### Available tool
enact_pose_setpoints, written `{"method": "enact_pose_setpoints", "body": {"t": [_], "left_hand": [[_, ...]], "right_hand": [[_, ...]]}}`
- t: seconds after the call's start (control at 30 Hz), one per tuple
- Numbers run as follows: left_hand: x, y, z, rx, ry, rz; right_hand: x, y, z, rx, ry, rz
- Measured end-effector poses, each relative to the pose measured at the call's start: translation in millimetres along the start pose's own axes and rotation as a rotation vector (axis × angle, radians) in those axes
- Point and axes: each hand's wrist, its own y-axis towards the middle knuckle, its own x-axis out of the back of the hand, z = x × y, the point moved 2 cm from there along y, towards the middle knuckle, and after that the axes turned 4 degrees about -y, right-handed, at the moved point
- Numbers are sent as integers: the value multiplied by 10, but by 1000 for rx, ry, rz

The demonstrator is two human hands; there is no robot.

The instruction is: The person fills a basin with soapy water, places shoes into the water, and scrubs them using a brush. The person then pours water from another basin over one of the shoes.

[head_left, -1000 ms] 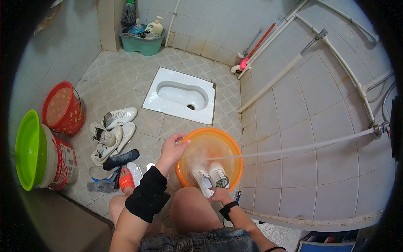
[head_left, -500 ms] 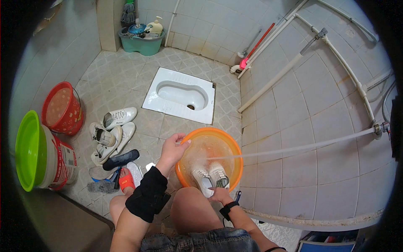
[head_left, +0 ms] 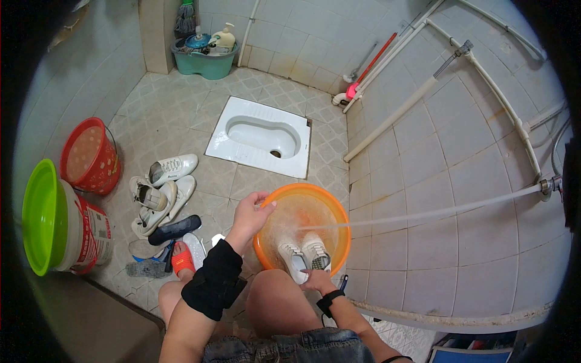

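Observation:
An orange basin [head_left: 305, 187] stands on the floor in front of my knees, with cloudy, churning water in it. My left hand [head_left: 249, 216] grips the basin's rim at its upper left, fingers over the edge. At the near side, my right hand [head_left: 318, 281] holds a pair of white shoes [head_left: 315, 247] by their heel ends. The shoes lie side by side, toes pointing into the basin, partly in the water. From the wall tap [head_left: 548, 187], a jet of water [head_left: 436, 213] strikes the surface beyond the toes. Parts of my right fingers are hidden behind the heels.
Several white shoes [head_left: 173, 170] and brushes [head_left: 148, 269] lie on the floor to the left. Beyond them stand a red bucket [head_left: 108, 172] and a green basin [head_left: 45, 218]. A squat toilet [head_left: 230, 151] is set in the floor ahead; a tiled wall [head_left: 423, 181] rises on the right.

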Motion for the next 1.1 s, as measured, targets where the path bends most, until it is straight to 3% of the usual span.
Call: {"method": "enact_pose_setpoints", "body": {"t": [1.1], "left_hand": [[65, 1, 33, -35, 39, -7]], "right_hand": [[-27, -2, 12, -33, 1, -6]]}}
